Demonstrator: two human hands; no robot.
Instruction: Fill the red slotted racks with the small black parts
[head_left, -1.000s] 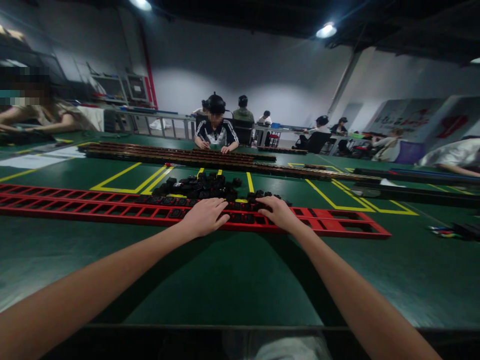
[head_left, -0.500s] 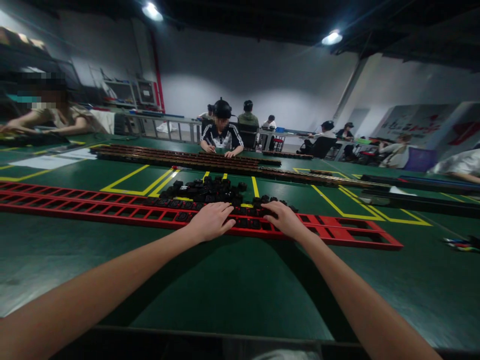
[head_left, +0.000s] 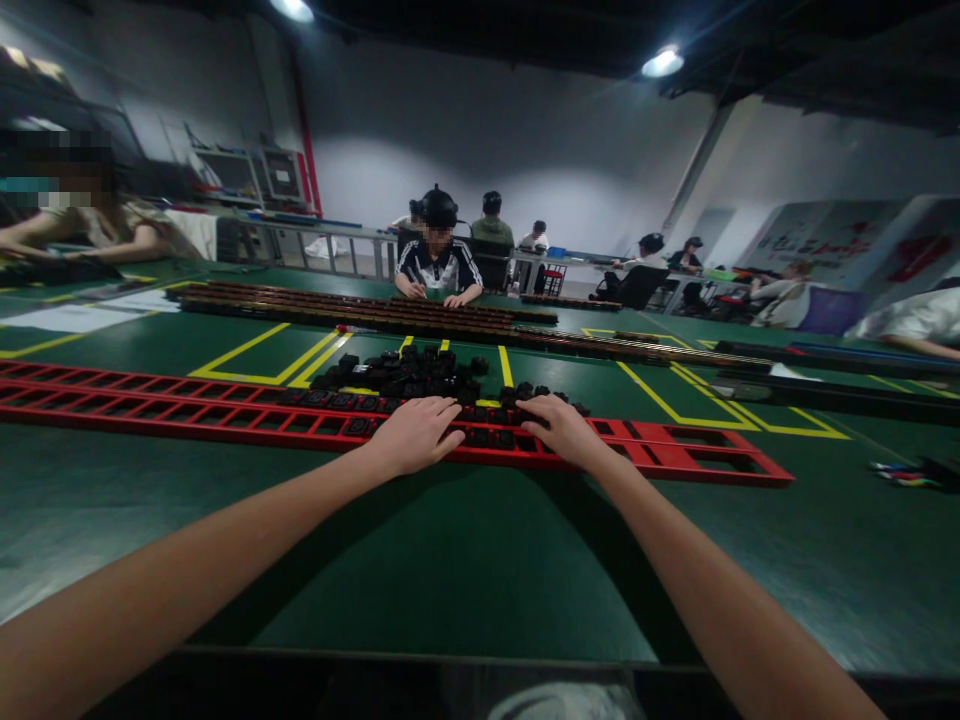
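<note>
A long red frame [head_left: 660,452] with rows of rectangular openings lies across the green table. Small black square parts [head_left: 478,437] fill several openings near its middle. My left hand [head_left: 414,434] rests palm down over these parts, fingers stretched forward and thumb apart. To its right, my right hand [head_left: 562,428] lies over the same frame, thumb and fingers spread and slightly bent. Some fingertips are hidden, and I see nothing gripped in either hand. Just beyond the frame sits a loose heap of black parts [head_left: 409,374].
Long dark brown strips [head_left: 360,311] lie behind the heap, with dark rails [head_left: 832,392] at the right. Wires [head_left: 907,475] lie near the right edge, white sheets [head_left: 75,318] at the left. Across the table sits a person [head_left: 439,262]; another sits at the left.
The whole view has shifted slightly, so the table and frame appear a little higher and further left. Both hands keep nearly the same places on the frame.
</note>
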